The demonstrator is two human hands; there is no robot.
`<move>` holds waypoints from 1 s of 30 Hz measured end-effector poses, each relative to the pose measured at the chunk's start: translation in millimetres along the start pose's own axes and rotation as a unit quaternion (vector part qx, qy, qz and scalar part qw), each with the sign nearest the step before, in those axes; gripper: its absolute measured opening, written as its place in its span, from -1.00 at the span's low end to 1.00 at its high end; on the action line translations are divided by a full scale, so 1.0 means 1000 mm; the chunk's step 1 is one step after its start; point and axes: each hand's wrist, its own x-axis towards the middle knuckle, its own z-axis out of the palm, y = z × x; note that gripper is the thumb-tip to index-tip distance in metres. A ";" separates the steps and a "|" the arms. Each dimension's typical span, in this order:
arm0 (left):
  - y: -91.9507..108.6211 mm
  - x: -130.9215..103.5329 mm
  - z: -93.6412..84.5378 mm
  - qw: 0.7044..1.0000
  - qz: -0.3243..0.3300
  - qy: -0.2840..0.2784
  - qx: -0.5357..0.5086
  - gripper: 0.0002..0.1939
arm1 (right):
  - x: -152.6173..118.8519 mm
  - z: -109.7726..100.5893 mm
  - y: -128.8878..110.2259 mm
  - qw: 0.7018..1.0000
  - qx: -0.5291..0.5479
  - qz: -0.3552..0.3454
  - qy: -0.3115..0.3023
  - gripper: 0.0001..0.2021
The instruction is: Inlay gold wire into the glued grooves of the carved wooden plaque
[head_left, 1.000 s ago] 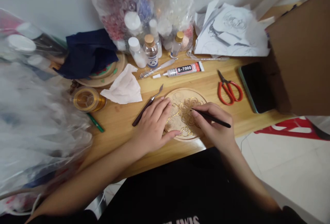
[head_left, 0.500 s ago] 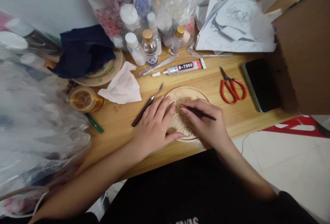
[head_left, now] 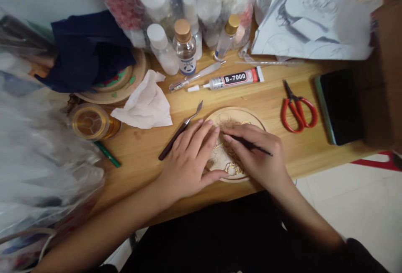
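Observation:
A round wooden disc (head_left: 224, 118) with faint drawn lines lies on the table, with gold wire loops (head_left: 232, 168) near its lower edge. My left hand (head_left: 191, 155) rests spread over the disc's left side, its thumb beside the loops. Over the right side, my right hand (head_left: 259, 149) pinches a thin dark tool (head_left: 262, 150), whose tip is hidden by the fingers. Just left of my left hand lies a dark-handled palette knife (head_left: 176, 138) with a small metal blade.
Behind the disc lie a B-7000 glue tube (head_left: 235, 78) and small bottles (head_left: 185, 51). Red-handled pliers (head_left: 297, 112) and a phone (head_left: 341, 105) are at right. Tissue (head_left: 146, 104), a gold wire spool (head_left: 91, 121) and a green stick (head_left: 107, 154) are at left.
The view has moved closer, so objects at the sides sit farther outward. Both hands keep nearly the same pose over the disc, the dark tool still in my right hand.

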 end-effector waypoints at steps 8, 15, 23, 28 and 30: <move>-0.002 0.002 0.001 1.000 -0.001 0.008 0.003 -0.19 | -0.001 0.000 -0.002 1.000 -0.028 0.004 -0.012 -0.85; 0.001 0.004 0.000 0.999 0.002 -0.003 0.042 -0.27 | -0.007 -0.002 -0.002 0.998 -0.053 0.025 0.027 -0.79; 0.004 0.003 0.001 0.998 0.005 -0.001 0.070 -0.23 | -0.005 0.000 0.000 0.998 -0.055 0.016 0.013 -0.82; 0.004 0.003 0.002 0.997 0.004 0.006 0.073 -0.16 | -0.003 0.000 0.000 0.998 -0.062 0.010 0.012 -0.84; 0.005 0.003 0.002 0.997 0.003 0.010 0.073 -0.15 | -0.003 0.000 0.000 0.998 -0.063 0.010 0.011 -0.85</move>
